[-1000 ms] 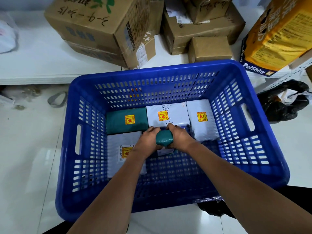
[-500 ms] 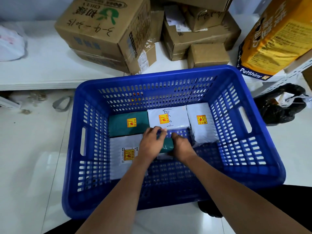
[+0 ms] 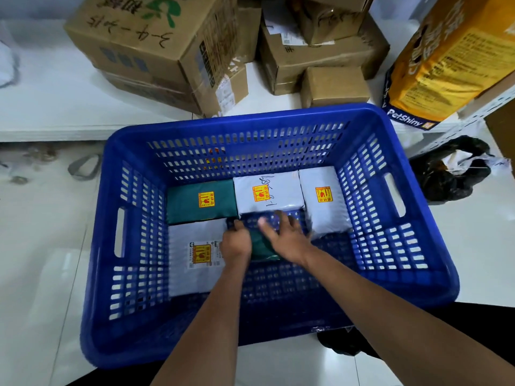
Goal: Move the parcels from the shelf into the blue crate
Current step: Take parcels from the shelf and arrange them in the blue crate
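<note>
Dark green plastic shows between the two hands: a small green parcel lying on the floor of the blue crate, near its middle. The left hand rests against the parcel's left side with its fingers curled down over the edge, seemingly still holding it, though blur makes that hard to confirm. The right hand lies just over the parcel's right side with fingers spread and straight, gripping nothing.

Around them, four more parcels sit flat in the crate. A large white parcel lies to the left, touching the left hand. Along the far wall run a green parcel with a yellow sticker, a white parcel with handwriting and another white parcel on the right.

Beyond the crate, on the white shelf, stand a big cardboard box, a pile of brown boxes and a small brown box. A yellow bag leans at the far right, with a black plastic bag on the floor below it.
</note>
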The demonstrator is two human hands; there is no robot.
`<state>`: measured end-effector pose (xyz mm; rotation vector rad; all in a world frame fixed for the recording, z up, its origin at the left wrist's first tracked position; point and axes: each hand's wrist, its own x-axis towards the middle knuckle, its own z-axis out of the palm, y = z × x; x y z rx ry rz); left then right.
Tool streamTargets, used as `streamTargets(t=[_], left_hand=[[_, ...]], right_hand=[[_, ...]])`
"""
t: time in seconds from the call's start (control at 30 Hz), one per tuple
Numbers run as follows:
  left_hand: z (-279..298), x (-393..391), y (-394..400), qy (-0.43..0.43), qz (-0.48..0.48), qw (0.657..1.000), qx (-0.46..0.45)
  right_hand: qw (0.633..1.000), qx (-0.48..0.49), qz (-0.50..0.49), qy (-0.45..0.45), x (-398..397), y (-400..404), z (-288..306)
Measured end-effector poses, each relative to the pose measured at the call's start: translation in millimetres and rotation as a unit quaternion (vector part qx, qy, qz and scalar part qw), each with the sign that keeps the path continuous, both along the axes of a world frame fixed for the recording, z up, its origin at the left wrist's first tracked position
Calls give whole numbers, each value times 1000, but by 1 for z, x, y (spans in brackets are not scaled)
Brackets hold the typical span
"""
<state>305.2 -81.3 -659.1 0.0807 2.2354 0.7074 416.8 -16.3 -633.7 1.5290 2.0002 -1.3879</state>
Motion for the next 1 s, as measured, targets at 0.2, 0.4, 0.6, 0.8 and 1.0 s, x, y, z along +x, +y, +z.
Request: streamTargets(t=[0.2, 0.4, 0.6, 0.8, 1.0], left_hand=[[-7, 8, -3, 60, 50, 996, 52], [-5, 6, -2, 13, 124, 986, 110], [-23, 0, 0, -183, 219, 939, 190], [-21, -11, -8, -345, 221, 900, 150], [-35, -13, -8, -413, 267, 860, 136]], right_hand=[[942, -5, -337, 3, -27, -9, -21], [885, -115, -440, 101, -25, 1, -37], [813, -244, -506, 153, -20, 6, -43], [771, -321, -538, 115, -13, 7, -45], [780, -324, -532, 59, -10, 8, -65]])
